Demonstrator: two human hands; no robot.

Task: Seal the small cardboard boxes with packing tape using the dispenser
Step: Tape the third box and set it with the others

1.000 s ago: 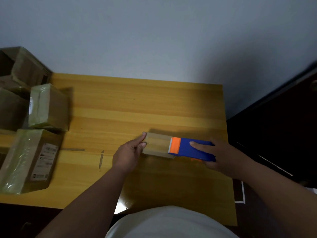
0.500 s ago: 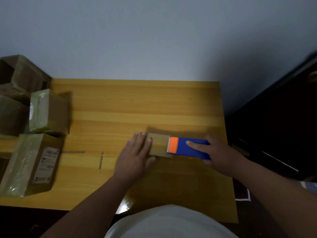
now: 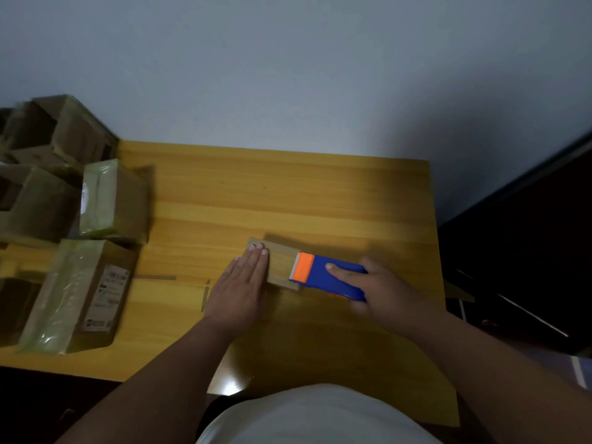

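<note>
Blue and orange plastic marks the dispenser (image 3: 326, 277), which is gripped by the right hand (image 3: 387, 290): the index finger is laid straight along its blue top, while the thumb and remaining fingers are wrapped about its right end and near side, largely hidden beneath the body. The orange front end, with a pale toothed edge, is set against the right part of the box (image 3: 282, 267), on its top face. Whether tape is being drawn from it cannot be made out, as the roll is concealed inside the housing.

On the box's left part the left hand (image 3: 240, 290) is laid flat, palm down, fingers straight and held together, their tips reaching the far left corner; nothing is clasped by it. Much of the box is covered by this hand and the dispenser, so only a strip of its top and a little of its near side can be seen. The box is placed right of centre on the tabletop (image 3: 288, 193). Both forearms are extended from the lower edge of the view, the elbows cut off by the frame, above a white garment.

At the tabletop's left end a pile of parcels (image 3: 80, 283) is gathered, several wrapped in glossy film, one bearing a printed label too blurred to be read. The farthest of them are cut off by the left edge.
</note>
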